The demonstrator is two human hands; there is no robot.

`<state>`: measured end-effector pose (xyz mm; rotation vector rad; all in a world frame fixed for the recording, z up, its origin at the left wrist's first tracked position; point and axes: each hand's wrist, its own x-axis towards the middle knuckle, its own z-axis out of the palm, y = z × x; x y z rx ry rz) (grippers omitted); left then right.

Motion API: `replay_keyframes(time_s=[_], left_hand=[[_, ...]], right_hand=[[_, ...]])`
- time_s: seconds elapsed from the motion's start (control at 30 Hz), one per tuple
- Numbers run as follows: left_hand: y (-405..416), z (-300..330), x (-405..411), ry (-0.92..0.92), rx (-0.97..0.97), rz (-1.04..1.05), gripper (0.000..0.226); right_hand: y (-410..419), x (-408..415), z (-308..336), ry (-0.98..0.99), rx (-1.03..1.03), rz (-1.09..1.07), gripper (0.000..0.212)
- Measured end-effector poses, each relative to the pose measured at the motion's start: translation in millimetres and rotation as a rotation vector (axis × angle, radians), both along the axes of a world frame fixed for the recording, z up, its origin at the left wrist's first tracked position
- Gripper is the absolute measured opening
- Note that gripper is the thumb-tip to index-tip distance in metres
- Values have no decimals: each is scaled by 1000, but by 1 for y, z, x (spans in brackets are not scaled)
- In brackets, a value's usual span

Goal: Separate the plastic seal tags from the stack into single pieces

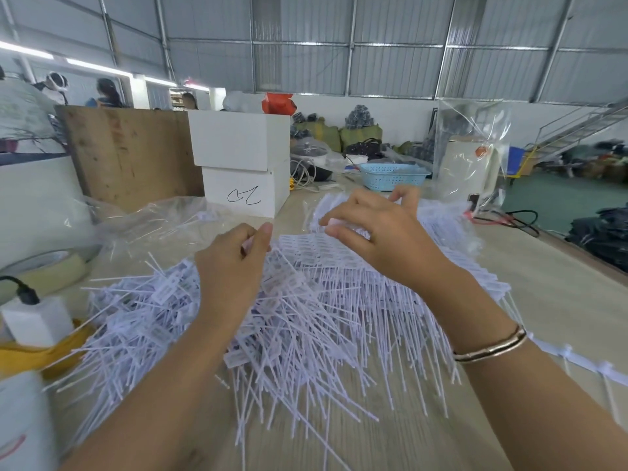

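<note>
On the wooden counter (pixel 530 266) before us lay a broad heap of loose white seal tags (pixel 299 334), their thin tails fanned toward us and off to both sides. Behind the heap sat the stack of joined tags (pixel 339 253), flat sheets of small label heads still linked in rows. Our left hand (pixel 234 263) was curled at the near left edge of that stack, thumb and fingers pinching a tag head. Our right hand (pixel 377 232) reached over the top of the stack, its fingers bent and gripping the upper sheet at its far edge; a bracelet (pixel 489 345) circled that wrist. Past the stack stood two white boxes (pixel 241 164), one on the other, the lower marked with a black scribble. To their right we saw a blue basket (pixel 390 175) and a clear plastic bag (pixel 472 154). A roll of tape (pixel 44 266) lay at the left.
</note>
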<state>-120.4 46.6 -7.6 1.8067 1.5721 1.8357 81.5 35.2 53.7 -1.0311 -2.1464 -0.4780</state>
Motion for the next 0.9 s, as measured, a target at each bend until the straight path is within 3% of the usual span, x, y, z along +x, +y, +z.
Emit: replay_keyframes(time_s=[0.13, 0.2, 0.3, 0.43, 0.5, 0.73, 0.9], left_hand=[[4, -8, -10, 436, 39, 322, 42], [2, -11, -11, 512, 3, 373, 42], [0, -6, -8, 457, 34, 324, 38], [-14, 6, 13, 365, 182, -137, 38], [-21, 9, 22, 311, 195, -260, 37], [-23, 6, 31, 220, 157, -291, 12], [-22, 6, 28, 60, 94, -291, 16]], right_hand=[[-2, -3, -1, -10, -24, 27, 24], [-3, -5, -2, -18, -102, 44, 28], [-4, -8, -4, -46, -136, 72, 29], [-4, -11, -3, -81, -99, 103, 33], [-5, -12, -3, -66, -126, 127, 33], [-8, -15, -2, -69, -212, 131, 33], [-8, -6, 5, -253, -52, -149, 21]])
